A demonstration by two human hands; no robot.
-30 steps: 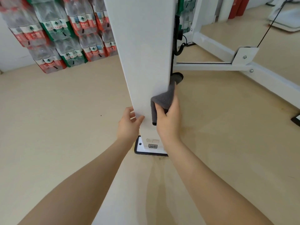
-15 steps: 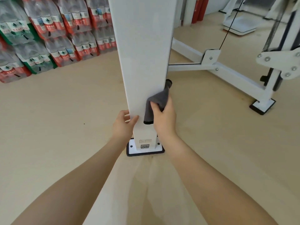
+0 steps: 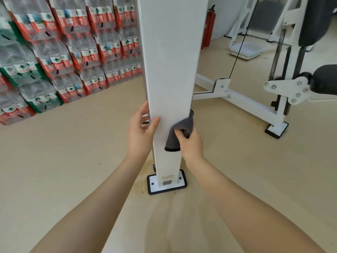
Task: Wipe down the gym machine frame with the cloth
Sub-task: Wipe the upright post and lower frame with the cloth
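Note:
A tall white upright post (image 3: 171, 70) of the gym machine frame stands before me on a black-edged foot plate (image 3: 166, 183). My right hand (image 3: 189, 143) grips a dark grey cloth (image 3: 179, 133) and presses it against the post's right edge, low down. My left hand (image 3: 141, 130) holds the post's left edge at about the same height, thumb on the front face and fingers round the side.
Stacked packs of bottled water (image 3: 60, 52) line the wall at left. White frame rails (image 3: 242, 101), a cable (image 3: 240, 42), a spring (image 3: 277, 53) and black pads (image 3: 324, 79) stand at right. A red fire extinguisher (image 3: 207, 28) stands behind the post. The floor is beige.
Both hands have slid higher up the post from near its foot, the cloth going up along the right edge. My view has tilted up and turned right, showing more of the machine.

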